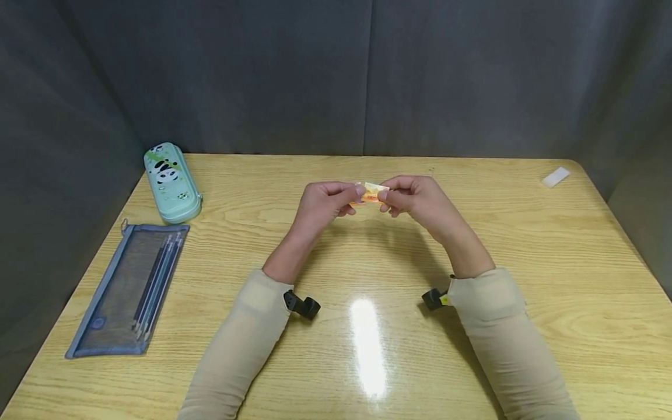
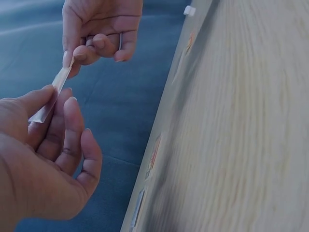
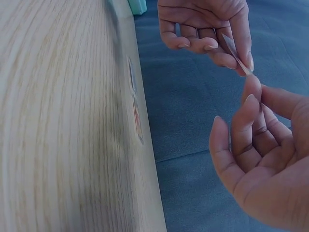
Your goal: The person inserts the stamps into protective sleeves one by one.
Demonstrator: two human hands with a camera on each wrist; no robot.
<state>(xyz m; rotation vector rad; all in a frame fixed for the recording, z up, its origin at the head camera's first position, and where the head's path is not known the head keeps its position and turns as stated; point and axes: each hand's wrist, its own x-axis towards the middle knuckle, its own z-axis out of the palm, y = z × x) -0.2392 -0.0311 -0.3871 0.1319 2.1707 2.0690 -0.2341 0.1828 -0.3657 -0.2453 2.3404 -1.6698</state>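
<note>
A small flat yellow-and-orange strip (image 1: 374,191) is held up above the far middle of the table. My left hand (image 1: 332,201) pinches one end between thumb and fingers. The other end is pinched by my right hand (image 1: 415,198). From the left wrist view the strip (image 2: 52,94) appears pale, thin and nearly edge-on, stretched between the left hand (image 2: 53,150) and the right hand (image 2: 101,29). In the right wrist view the strip (image 3: 234,53) is narrow, its near end covered by fingertips. Its exact kind cannot be told.
A mint panda pencil case (image 1: 170,184) lies at the far left, with a blue mesh zip pouch (image 1: 112,291) of several pencils nearer. At the far right lies a small white block (image 1: 556,177). Small flat colourful pieces (image 2: 153,157) lie along the table's far edge, before a dark curtain (image 1: 262,76).
</note>
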